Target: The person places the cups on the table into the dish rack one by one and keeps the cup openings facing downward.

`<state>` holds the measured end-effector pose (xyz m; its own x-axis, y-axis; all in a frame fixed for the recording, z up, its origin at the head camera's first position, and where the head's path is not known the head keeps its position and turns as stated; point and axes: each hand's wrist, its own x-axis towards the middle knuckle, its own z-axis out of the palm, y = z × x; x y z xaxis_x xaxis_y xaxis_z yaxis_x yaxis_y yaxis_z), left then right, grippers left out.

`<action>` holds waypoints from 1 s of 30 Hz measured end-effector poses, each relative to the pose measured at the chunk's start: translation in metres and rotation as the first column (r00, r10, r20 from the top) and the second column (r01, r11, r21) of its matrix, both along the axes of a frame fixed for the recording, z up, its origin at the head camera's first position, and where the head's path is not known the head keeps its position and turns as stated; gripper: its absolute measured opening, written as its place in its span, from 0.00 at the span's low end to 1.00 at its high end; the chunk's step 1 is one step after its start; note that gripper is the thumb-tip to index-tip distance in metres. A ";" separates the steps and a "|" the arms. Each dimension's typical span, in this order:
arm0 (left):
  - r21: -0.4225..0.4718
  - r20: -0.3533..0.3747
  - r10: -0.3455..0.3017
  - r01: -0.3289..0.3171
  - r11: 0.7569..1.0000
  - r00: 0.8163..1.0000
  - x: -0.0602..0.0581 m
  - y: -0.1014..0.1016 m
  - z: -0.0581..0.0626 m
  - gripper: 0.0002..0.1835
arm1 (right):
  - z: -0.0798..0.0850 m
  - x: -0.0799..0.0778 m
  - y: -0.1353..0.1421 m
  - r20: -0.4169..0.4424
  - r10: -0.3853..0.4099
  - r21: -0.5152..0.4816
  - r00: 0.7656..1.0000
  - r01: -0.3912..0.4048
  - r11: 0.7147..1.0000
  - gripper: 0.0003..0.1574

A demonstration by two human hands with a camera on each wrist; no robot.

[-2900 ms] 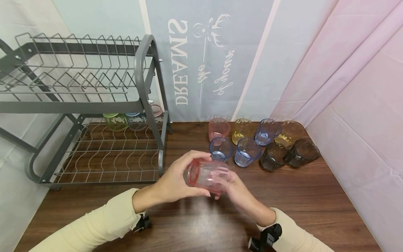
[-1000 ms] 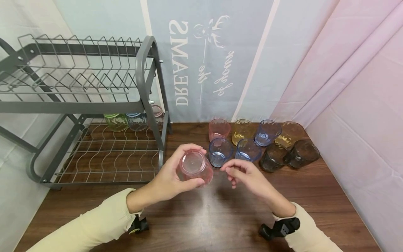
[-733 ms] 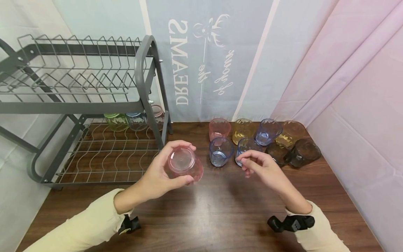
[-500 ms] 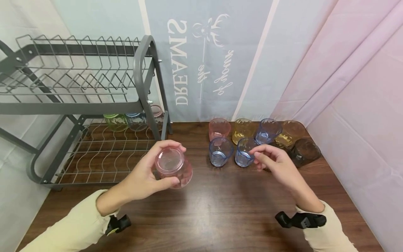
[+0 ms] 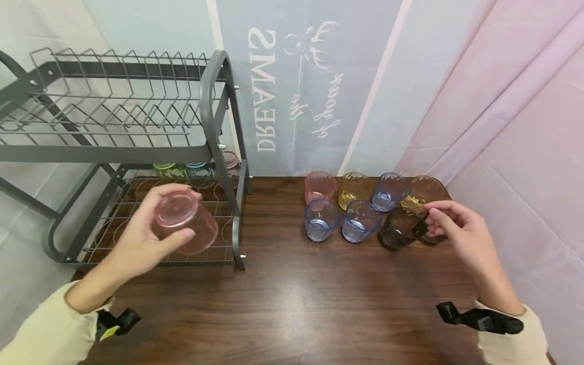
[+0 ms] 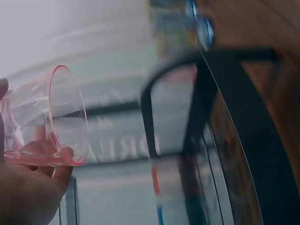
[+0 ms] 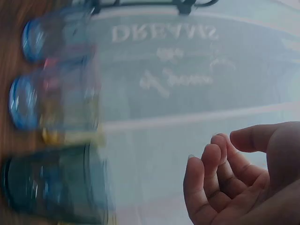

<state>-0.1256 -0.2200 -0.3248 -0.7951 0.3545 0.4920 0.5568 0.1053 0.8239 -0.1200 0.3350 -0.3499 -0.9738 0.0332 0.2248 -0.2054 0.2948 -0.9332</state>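
My left hand point(image 5: 137, 243) grips a pink drinking glass point(image 5: 197, 229), turned base up and tilted, in front of the rack's lower shelf. In the left wrist view the pink glass point(image 6: 28, 115) lies sideways with its rim facing right. My right hand point(image 5: 472, 241), fingers loosely curled and holding nothing, is above two dark glasses point(image 5: 396, 232) and partly hides the farther one. The right wrist view shows a dark glass point(image 7: 51, 183) apart from the fingers.
A grey two-tier dish rack point(image 5: 105, 153) stands at left. Green point(image 5: 171, 174), blue point(image 5: 201, 175) and pink point(image 5: 231, 170) glasses are on its lower shelf. Upright blue point(image 5: 319, 228), pink point(image 5: 319, 190) and yellow point(image 5: 353, 192) glasses stand at the back of the wooden table point(image 5: 287, 294).
The right hand has let go of the pink glass and moved right to the dark glasses. The left hand has turned the glass base up and carried it left toward the rack.
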 end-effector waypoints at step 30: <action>-0.345 0.197 0.471 -0.389 0.854 0.860 -0.075 -0.122 -0.004 0.17 | -0.049 -0.011 0.088 -0.033 -0.643 0.286 0.765 0.624 0.727 0.08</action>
<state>-0.2002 -0.3418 -0.3292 -0.9844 0.0364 0.1721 0.1648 0.5335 0.8296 -0.1315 0.4234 -0.3986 -0.7603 0.5965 0.2573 0.1756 0.5700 -0.8027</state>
